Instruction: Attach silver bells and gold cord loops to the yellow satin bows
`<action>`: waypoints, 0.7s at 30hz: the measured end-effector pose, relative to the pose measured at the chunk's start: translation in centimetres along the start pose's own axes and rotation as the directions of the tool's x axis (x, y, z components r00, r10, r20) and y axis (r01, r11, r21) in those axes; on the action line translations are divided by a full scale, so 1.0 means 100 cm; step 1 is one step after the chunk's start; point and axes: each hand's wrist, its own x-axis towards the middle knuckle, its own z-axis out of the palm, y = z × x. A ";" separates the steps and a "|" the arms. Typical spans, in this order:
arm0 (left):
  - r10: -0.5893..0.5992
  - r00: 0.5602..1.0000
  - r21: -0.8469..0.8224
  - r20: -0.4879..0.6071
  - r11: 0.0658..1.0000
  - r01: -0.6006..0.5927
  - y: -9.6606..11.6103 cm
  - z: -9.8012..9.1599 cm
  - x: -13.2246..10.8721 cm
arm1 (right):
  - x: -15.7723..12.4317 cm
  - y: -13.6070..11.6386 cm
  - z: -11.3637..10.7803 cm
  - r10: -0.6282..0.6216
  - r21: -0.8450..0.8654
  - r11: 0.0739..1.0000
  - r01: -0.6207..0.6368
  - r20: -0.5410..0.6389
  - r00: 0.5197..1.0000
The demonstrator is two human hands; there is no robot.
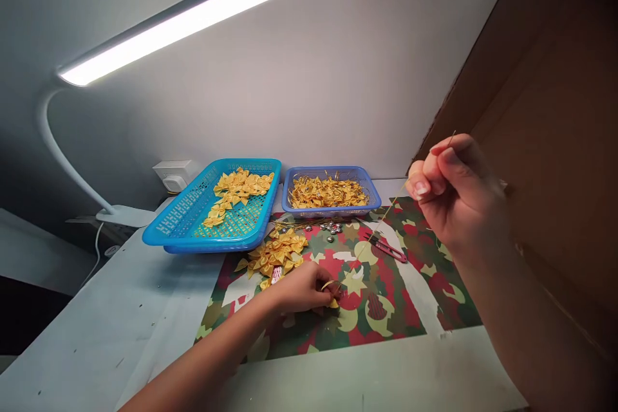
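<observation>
My left hand (309, 286) is closed low over the camouflage-patterned mat, pinching a yellow ribbon bow (333, 303) that shows only in part. A small loop of gold cord stands out by its fingertips. Raised at the right, my right hand (451, 187) pinches a thin gold thread (381, 222), whose tip pokes up above the thumb; whether that tip is a needle I cannot tell. The thread slants down from there towards my left hand. Just behind the left hand lies a pile of loose yellow bows (277, 251).
A blue basket (164, 232) holds yellow bows; a smaller purple-blue basket (333, 211) holds bows with gold cords. Small silver bells (332, 227) and thread snips (389, 248) lie on the mat (410, 309). A lit lamp (217, 16) hangs above. Cardboard (545, 141) stands at right.
</observation>
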 end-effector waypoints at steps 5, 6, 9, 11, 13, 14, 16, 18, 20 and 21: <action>-0.024 1.000 0.026 -0.011 0.999 0.024 0.004 0.000 0.000 | 0.010 0.006 -0.002 0.035 -0.010 0.999 -0.035 -0.027 0.999; -0.033 0.999 0.030 -0.012 0.999 0.033 0.005 0.000 0.000 | 0.011 0.007 -0.002 0.036 -0.001 0.999 -0.036 -0.039 0.999; -0.059 0.998 0.036 -0.016 0.998 0.059 0.007 0.000 0.000 | 0.016 0.010 0.000 0.030 -0.005 1.000 -0.031 -0.048 0.998; -0.071 0.997 0.037 -0.017 0.997 0.072 0.008 0.000 0.000 | 0.018 0.011 0.002 0.031 -0.029 0.999 -0.032 -0.038 0.999; -0.080 0.997 0.035 -0.016 0.996 0.080 0.008 0.000 0.000 | 0.020 0.011 0.003 0.034 -0.041 0.999 -0.036 -0.037 0.999; -0.083 0.996 0.034 -0.015 0.996 0.084 0.008 0.001 0.000 | 0.021 0.012 0.003 0.036 -0.041 0.998 -0.038 -0.041 0.999; -0.088 0.996 0.034 -0.013 0.996 0.088 0.009 0.002 -0.001 | 0.023 0.011 0.004 0.036 -0.029 0.999 -0.037 -0.046 0.998; -0.089 0.996 0.039 -0.011 0.995 0.089 0.009 0.002 -0.001 | 0.023 0.012 0.006 0.030 0.000 1.000 -0.030 -0.042 0.999; -0.085 0.996 0.047 -0.007 0.995 0.085 0.010 0.001 0.000 | 0.023 0.013 0.008 0.021 0.046 0.999 -0.019 -0.032 0.999; -0.080 0.997 0.051 -0.006 0.995 0.080 0.010 -0.001 0.001 | 0.023 0.014 0.009 0.020 0.070 0.997 -0.019 -0.022 1.000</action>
